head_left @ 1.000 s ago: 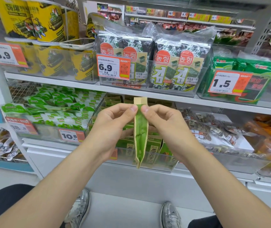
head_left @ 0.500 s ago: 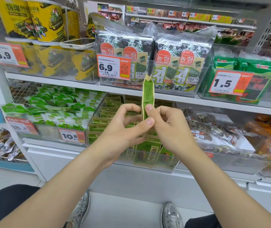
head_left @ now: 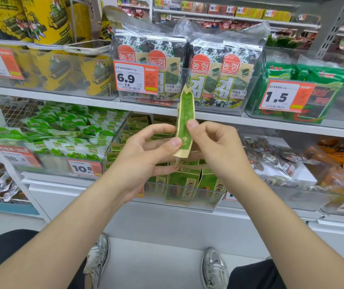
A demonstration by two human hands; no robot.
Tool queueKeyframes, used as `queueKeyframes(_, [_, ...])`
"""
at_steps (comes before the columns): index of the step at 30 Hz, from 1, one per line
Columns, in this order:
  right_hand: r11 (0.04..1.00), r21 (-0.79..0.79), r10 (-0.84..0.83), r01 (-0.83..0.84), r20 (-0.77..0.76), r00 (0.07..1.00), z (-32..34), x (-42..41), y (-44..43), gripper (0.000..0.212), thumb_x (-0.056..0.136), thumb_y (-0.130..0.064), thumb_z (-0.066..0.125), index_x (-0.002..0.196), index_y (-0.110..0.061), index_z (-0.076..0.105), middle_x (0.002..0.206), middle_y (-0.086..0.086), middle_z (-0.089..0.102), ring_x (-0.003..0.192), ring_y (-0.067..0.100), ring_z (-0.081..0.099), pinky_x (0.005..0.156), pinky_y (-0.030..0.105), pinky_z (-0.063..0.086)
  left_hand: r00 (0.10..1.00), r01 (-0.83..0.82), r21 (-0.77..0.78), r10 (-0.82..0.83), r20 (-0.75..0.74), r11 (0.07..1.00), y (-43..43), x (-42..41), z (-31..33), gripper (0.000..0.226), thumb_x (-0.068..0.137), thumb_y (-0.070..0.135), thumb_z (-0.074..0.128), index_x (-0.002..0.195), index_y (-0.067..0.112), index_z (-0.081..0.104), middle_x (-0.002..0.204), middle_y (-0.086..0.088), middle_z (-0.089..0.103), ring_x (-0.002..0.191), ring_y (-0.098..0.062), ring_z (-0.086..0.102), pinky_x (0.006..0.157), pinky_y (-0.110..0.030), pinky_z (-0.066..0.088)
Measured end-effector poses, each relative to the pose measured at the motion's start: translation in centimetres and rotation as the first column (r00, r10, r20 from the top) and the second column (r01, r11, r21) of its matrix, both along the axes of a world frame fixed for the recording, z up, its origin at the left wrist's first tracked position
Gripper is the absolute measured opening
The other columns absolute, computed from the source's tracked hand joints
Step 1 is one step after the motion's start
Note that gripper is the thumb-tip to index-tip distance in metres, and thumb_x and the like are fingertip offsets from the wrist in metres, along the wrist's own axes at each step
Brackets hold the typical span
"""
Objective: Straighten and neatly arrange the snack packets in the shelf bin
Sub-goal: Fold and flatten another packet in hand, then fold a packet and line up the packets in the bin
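Observation:
A slim green and tan snack packet stands upright, edge-on, in front of the middle shelf. My left hand pinches its lower part with thumb and forefinger. My right hand pinches it from the right side. Below and behind my hands is a clear shelf bin holding several matching green and tan packets, standing in rows; my hands hide the middle of the bin.
Clear bins flank it: green and white packets to the left, mixed dried snacks to the right. Above are yellow seaweed tubs, seaweed packs and price tags. The white shelf base and my shoes lie below.
The packet was flipped from hanging below my fingers to standing above them, and it has turned slightly so more of its face shows. Both hands shifted a little lower on it.

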State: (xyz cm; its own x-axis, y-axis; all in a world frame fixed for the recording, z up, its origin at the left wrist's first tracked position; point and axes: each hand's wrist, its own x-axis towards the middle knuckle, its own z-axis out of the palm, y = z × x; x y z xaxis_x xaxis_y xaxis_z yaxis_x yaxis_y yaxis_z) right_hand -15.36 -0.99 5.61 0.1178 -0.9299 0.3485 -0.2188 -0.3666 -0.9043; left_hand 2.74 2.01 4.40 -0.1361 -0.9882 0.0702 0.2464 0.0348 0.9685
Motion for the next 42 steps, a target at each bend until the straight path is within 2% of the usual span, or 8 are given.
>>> queueKeyframes(6, [0.996, 0.047, -0.079, 0.073, 0.131, 0.988, 0.5, 0.3, 0.0, 0.016, 0.1, -0.021, 0.071, 0.085, -0.016, 0.067, 0.097, 0.024, 0.074, 0.081, 0.034, 0.07, 0.084, 0.067, 0.057, 0.996, 0.093, 0.022, -0.093, 0.004, 0.995, 0.1, -0.2, -0.1, 0.032, 0.099, 0.015, 0.069, 0.129, 0.013, 0.058, 0.121, -0.014, 0.076, 0.102, -0.03, 0.074, 0.104, -0.05, 0.057])
queueKeyframes(13, [0.99, 0.114, 0.097, -0.084, -0.109, 0.989, 0.2, 0.5, 0.1, 0.018, 0.092, -0.023, 0.067, 0.077, -0.013, 0.065, 0.084, 0.021, 0.074, 0.085, 0.044, 0.073, 0.085, 0.06, 0.062, 0.999, 0.049, -0.028, -0.048, 0.008, 0.998, -0.1, -0.3, -0.3, 0.017, 0.106, 0.035, 0.055, 0.108, 0.019, 0.05, 0.094, -0.006, 0.07, 0.089, -0.028, 0.069, 0.083, -0.052, 0.051])
queueKeyframes(16, [0.972, 0.213, 0.079, -0.097, 0.091, 0.993, 0.8, 0.7, 0.7, 0.025, 0.104, -0.027, 0.065, 0.094, -0.004, 0.063, 0.082, 0.011, 0.076, 0.073, 0.031, 0.077, 0.072, 0.044, 0.065, 0.989, -0.008, -0.148, 0.031, 0.147, 0.989, -0.4, 0.3, -0.8, 0.011, 0.103, 0.028, 0.067, 0.106, 0.024, 0.058, 0.101, -0.002, 0.069, 0.083, -0.025, 0.067, 0.069, -0.042, 0.054])
queueKeyframes(19, [0.992, 0.096, -0.098, 0.087, 0.113, 0.989, 0.3, 0.4, 0.0, 0.028, 0.104, -0.03, 0.067, 0.086, -0.008, 0.07, 0.075, 0.014, 0.074, 0.066, 0.024, 0.069, 0.059, 0.045, 0.059, 0.936, -0.047, -0.288, 0.142, 0.321, 0.956, -0.5, 0.3, -1.3, 0.038, 0.087, 0.018, 0.085, 0.115, 0.034, 0.064, 0.118, 0.005, 0.069, 0.101, -0.024, 0.073, 0.075, -0.042, 0.063])
queueKeyframes(24, [0.995, 0.049, -0.091, 0.088, 0.058, 0.994, -0.1, 0.2, -0.2, 0.018, 0.101, -0.022, 0.073, 0.092, -0.008, 0.081, 0.077, 0.014, 0.079, 0.065, 0.014, 0.069, 0.059, 0.028, 0.055, 0.944, -0.21, -0.221, 0.256, 0.208, 0.953, -0.6, -0.1, -1.2, 0.022, 0.099, 0.015, 0.074, 0.118, 0.021, 0.066, 0.106, -0.003, 0.077, 0.089, -0.02, 0.074, 0.074, -0.033, 0.061])
queueKeyframes(31, [0.948, 0.304, 0.036, -0.098, 0.204, 0.978, 0.3, 0.6, 0.2, 0.02, 0.095, -0.017, 0.079, 0.109, -0.003, 0.076, 0.098, 0.012, 0.082, 0.095, 0.032, 0.08, 0.095, 0.052, 0.062, 0.933, -0.324, -0.188, 0.346, 0.095, 0.927, -0.9, -0.1, -1.1, 0.013, 0.105, 0.021, 0.066, 0.106, 0.013, 0.077, 0.099, -0.01, 0.08, 0.086, -0.021, 0.075, 0.073, -0.038, 0.063])
queueKeyframes(36, [0.964, 0.264, 0.008, -0.041, 0.125, 0.992, 0.6, 0.3, 0.3, 0.011, 0.095, -0.013, 0.078, 0.094, -0.003, 0.076, 0.085, 0.013, 0.081, 0.074, 0.021, 0.076, 0.083, 0.045, 0.063, 0.958, -0.286, -0.062, 0.287, 0.005, 0.956, -0.9, 0.1, -0.8, 0.019, 0.105, 0.022, 0.066, 0.112, 0.008, 0.076, 0.104, -0.014, 0.08, 0.089, -0.027, 0.076, 0.072, -0.04, 0.065])
queueKeyframes(42, [0.894, 0.422, 0.171, -0.151, -0.01, 0.985, 1.2, 0.0, 1.0, 0.032, 0.085, -0.02, 0.088, 0.111, -0.005, 0.077, 0.094, 0.012, 0.082, 0.093, 0.033, 0.079, 0.089, 0.045, 0.065, 0.925, -0.372, -0.024, 0.369, -0.088, 0.928, -1.2, 0.0, -0.8, 0.021, 0.107, 0.022, 0.062, 0.114, 0.005, 0.072, 0.104, -0.013, 0.08, 0.091, -0.026, 0.074, 0.089, -0.053, 0.062])
